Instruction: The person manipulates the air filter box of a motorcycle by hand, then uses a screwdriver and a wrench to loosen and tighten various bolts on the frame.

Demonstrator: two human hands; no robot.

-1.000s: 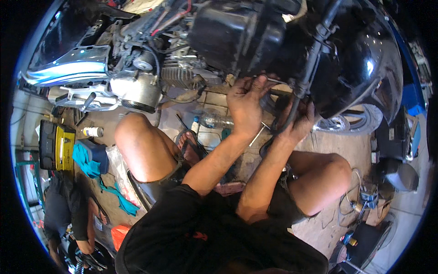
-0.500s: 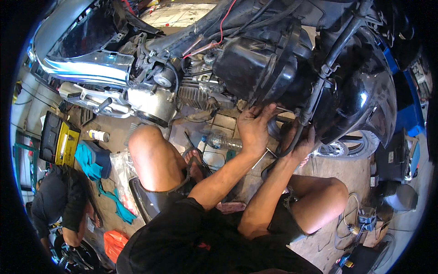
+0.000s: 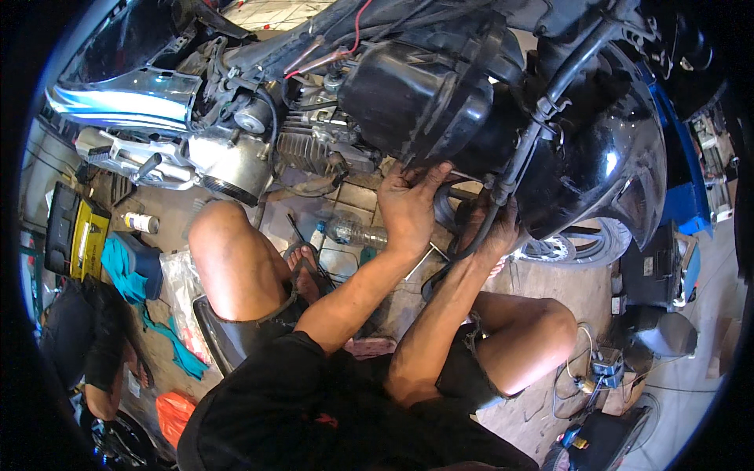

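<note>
My left hand (image 3: 407, 206) is raised to the lower edge of the black plastic box (image 3: 404, 98) on the motorcycle. Its fingers are bent in against that edge with the thumb up; whatever they grip is hidden. Beside it, my right hand (image 3: 491, 229) is curled behind the fork tube (image 3: 528, 149) and a black cable (image 3: 481, 239), its fingertips mostly out of sight. A thin metal rod (image 3: 420, 263) slants below, between my two wrists; I cannot tell whether a hand holds it. The black front fender (image 3: 609, 169) is to the right of my right hand.
The finned engine (image 3: 302, 149) is left of the box. A clear plastic bottle (image 3: 353, 231) lies on the floor below. A yellow-and-black case (image 3: 82, 239), a teal cloth (image 3: 126, 271) and an orange bag (image 3: 174, 416) lie left. Another person (image 3: 98, 337) crouches at far left.
The whole view has shifted, so the motorcycle and both hands appear a little farther left. Both hands stay at nearly the same places on the motorcycle.
</note>
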